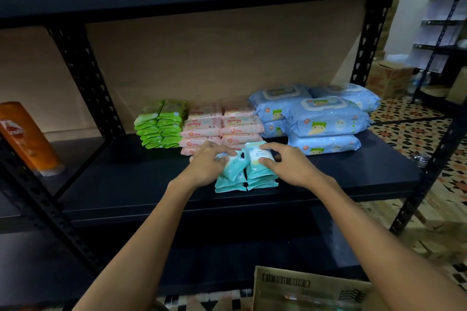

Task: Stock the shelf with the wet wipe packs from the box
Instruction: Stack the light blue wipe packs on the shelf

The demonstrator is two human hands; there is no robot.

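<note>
Two short stacks of teal wet wipe packs [252, 174] stand side by side near the front of the black shelf [121, 184]. My left hand [209, 164] grips the tilted top pack of the left stack. My right hand [285, 161] holds the top pack of the right stack, thumb on its front and fingers over its far edge. Behind them stand green packs [161, 124], pink packs [222, 126] and large blue packs [323, 118] in stacks. The cardboard box [303, 288] sits low at the bottom right, its flap showing.
An orange bottle [27, 139] stands on the neighbouring shelf at the left. Black perforated uprights [83, 78] frame the bay, with a shelf board overhead. A patterned tile floor [414, 131], more boxes and another rack lie to the right.
</note>
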